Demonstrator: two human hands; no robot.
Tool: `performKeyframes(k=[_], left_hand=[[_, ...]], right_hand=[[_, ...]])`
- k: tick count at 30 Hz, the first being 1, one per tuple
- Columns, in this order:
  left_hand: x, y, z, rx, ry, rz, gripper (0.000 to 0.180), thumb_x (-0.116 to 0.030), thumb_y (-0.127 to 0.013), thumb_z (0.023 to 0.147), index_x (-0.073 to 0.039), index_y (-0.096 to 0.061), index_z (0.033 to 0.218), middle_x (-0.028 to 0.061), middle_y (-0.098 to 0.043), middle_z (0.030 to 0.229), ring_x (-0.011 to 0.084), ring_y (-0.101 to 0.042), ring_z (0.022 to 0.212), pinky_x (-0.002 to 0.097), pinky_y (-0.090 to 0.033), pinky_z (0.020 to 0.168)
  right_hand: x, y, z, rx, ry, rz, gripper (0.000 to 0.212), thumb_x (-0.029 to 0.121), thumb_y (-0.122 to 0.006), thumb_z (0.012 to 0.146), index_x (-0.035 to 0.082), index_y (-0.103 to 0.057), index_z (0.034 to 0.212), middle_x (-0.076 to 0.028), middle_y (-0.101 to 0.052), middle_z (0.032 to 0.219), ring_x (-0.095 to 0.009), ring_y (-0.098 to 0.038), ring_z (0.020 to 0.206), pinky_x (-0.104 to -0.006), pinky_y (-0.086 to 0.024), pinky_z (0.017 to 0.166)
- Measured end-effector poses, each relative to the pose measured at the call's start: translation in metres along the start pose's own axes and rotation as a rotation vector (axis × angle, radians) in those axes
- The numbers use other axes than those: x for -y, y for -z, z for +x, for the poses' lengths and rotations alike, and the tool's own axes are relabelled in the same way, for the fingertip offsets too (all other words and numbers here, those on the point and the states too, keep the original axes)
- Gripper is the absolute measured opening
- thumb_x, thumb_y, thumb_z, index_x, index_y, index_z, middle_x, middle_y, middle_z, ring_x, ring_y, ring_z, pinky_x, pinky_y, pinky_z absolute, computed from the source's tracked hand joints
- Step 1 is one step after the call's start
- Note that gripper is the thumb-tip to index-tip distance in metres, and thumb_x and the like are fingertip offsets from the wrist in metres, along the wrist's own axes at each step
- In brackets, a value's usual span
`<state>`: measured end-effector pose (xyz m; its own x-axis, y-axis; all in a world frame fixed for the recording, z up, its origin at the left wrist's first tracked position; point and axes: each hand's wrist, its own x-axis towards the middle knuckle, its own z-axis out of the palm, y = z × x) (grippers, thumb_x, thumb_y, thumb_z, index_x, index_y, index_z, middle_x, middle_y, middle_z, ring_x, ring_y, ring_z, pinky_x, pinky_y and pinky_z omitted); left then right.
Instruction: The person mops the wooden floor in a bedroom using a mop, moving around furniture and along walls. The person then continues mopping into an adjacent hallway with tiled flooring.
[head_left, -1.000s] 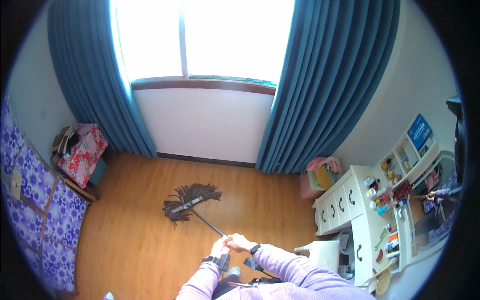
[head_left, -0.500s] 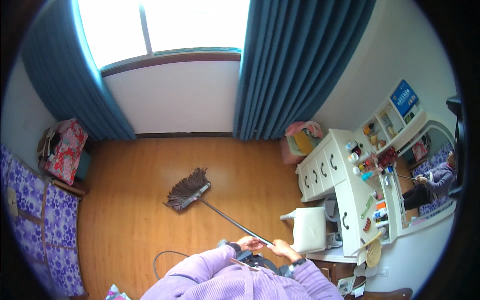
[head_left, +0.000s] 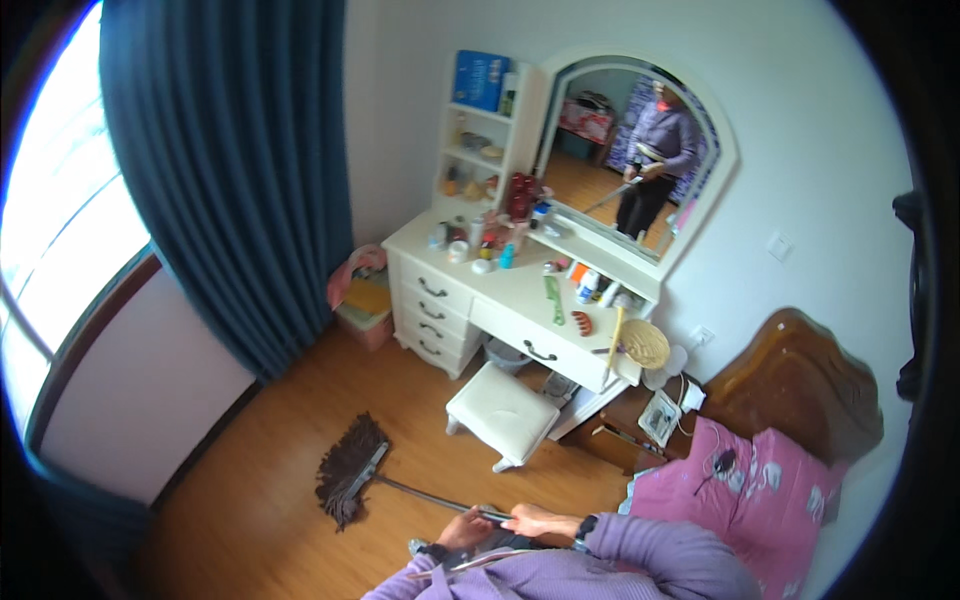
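Two hands grip mop handle [head_left: 430, 496] | fingers partly hidden by sleeves

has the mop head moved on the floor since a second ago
Yes. The brown shaggy mop head, earlier just below the window wall between the blue curtains, now lies farther out on the wooden floor, nearer the white cushioned stool.

A flat blue box [head_left: 480, 80] is standing on the top shelf [head_left: 487, 113], left of the mirror [head_left: 625, 160].
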<state>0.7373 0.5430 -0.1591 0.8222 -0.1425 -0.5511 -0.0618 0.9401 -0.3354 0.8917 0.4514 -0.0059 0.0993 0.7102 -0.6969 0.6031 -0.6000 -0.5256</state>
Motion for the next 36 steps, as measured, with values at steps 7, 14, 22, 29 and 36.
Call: performKeyframes(k=[7,14,22,29,36], left_hand=[[-0.089,0.05,-0.049,-0.093,-0.431,0.118,0.024,-0.027,-0.044,0.092,-0.006,-0.053,0.087,0.0078,-0.06,0.078,0.022,-0.055,0.075,0.0371,-0.044,0.075],[-0.183,0.12,-0.147,-0.211,-0.655,0.432,0.026,-0.036,-0.047,0.09,-0.012,-0.057,0.094,-0.0006,-0.057,0.074,0.0128,-0.054,0.068,0.0293,-0.043,0.056],[-0.137,0.145,-0.225,-0.208,-0.845,-0.064,0.021,-0.024,-0.046,0.092,-0.008,-0.052,0.079,-0.004,-0.037,0.055,0.0098,-0.035,0.051,0.0228,-0.032,0.051],[-0.125,0.138,-0.223,-0.202,-0.881,-0.202,0.015,-0.018,-0.052,0.09,-0.004,-0.054,0.09,0.003,-0.056,0.076,0.0116,-0.049,0.065,0.0233,-0.045,0.061],[-0.195,0.129,-0.185,-0.261,-0.934,-0.105,0.022,-0.02,-0.054,0.089,-0.003,-0.059,0.101,0.0062,-0.062,0.097,0.0149,-0.057,0.089,0.0247,-0.046,0.074]], right_hand=[[0.104,-0.05,0.092,-0.039,0.063,0.112,0.026,0.019,-0.055,0.076,-0.006,-0.061,0.075,-0.02,-0.059,0.063,-0.029,-0.063,0.057,-0.0402,-0.047,0.048],[0.208,-0.132,0.187,0.048,0.351,0.046,0.014,0.014,-0.059,0.075,0.007,-0.066,0.085,-0.015,-0.066,0.081,-0.028,-0.065,0.077,-0.0357,-0.052,0.061],[0.28,-0.152,0.155,0.473,0.153,-0.195,0.026,0.011,-0.049,0.078,0.002,-0.06,0.1,-0.02,-0.063,0.095,-0.031,-0.062,0.091,-0.0388,-0.049,0.077],[0.285,-0.135,0.19,0.648,0.298,-0.567,0.032,0.018,-0.05,0.078,-0.005,-0.059,0.099,-0.028,-0.061,0.09,-0.039,-0.061,0.087,-0.044,-0.05,0.068],[0.301,-0.094,0.271,0.495,0.231,-0.606,0.038,0.032,-0.052,0.078,0.005,-0.061,0.104,-0.021,-0.062,0.1,-0.035,-0.059,0.096,-0.0431,-0.046,0.081]])
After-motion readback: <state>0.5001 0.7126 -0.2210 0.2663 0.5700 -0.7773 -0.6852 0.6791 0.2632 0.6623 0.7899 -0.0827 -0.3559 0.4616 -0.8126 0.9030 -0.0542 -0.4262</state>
